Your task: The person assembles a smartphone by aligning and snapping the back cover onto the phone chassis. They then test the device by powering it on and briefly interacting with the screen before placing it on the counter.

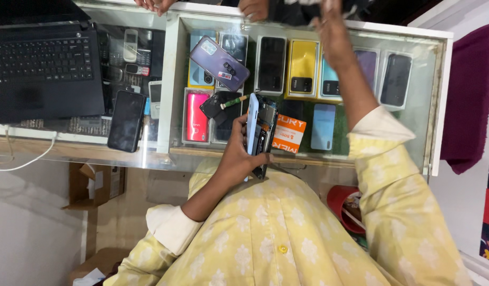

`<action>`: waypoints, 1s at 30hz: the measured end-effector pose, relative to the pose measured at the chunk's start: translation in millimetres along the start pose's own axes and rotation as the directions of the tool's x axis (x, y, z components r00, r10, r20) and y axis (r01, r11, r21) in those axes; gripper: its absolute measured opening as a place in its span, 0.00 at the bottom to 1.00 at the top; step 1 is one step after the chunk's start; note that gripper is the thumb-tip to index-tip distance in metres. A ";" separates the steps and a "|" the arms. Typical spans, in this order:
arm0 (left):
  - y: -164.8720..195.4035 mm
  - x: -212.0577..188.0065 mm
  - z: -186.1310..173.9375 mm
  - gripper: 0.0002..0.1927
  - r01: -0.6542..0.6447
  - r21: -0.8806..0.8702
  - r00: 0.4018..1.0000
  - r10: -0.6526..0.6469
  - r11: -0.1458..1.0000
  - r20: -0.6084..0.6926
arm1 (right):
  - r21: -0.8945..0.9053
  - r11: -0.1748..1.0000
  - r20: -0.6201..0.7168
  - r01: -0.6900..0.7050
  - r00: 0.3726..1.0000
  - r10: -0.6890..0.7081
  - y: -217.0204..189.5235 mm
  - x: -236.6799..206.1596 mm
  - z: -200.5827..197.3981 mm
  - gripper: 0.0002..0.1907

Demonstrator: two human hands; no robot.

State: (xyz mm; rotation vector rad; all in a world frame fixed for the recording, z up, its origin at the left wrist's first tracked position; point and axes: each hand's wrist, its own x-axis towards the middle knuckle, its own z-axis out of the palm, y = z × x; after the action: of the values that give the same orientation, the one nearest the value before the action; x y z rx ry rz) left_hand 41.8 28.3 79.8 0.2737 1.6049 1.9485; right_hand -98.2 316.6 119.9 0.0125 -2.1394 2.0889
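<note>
Pale yellow floral sleeves point(393, 212), light-blue opened phone point(253, 124).

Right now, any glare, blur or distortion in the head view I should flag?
Head view: the raised right hand is motion-blurred; the left hand and the opened phone it grips are sharp; the glass counter shows pale reflections along its near edge; straight edges bow slightly towards the corners, wide-angle style; lighting is even, without hard shadows.

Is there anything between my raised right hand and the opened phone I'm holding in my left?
Nothing visible. The left hand grips the opened phone upright over the glass counter. The right hand is raised apart near the counter's far edge, with only open air above the glass between them.
</note>
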 end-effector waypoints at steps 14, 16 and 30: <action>-11.7 0.0 -16.5 0.50 0.003 0.115 0.997 0.006 0.993 -0.081 | 0.813 0.570 -0.336 0.117 0.894 0.296 24.8 -79.0 -125.0 0.62; -14.3 3.2 -15.1 0.50 0.007 0.089 0.997 0.000 0.996 -0.082 | 0.881 0.459 -0.270 0.118 0.921 0.282 18.8 -95.7 -124.7 0.63; -38.0 13.1 -15.6 0.49 0.026 0.223 0.985 0.013 0.975 -0.172 | 0.887 0.281 0.278 -0.366 0.910 0.308 51.1 -189.2 73.4 0.60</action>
State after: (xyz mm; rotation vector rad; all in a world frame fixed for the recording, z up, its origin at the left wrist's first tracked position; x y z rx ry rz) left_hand 35.1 26.3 37.3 0.1921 1.9404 1.8284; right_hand 75.6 226.2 46.3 -0.2919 -0.6162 3.2864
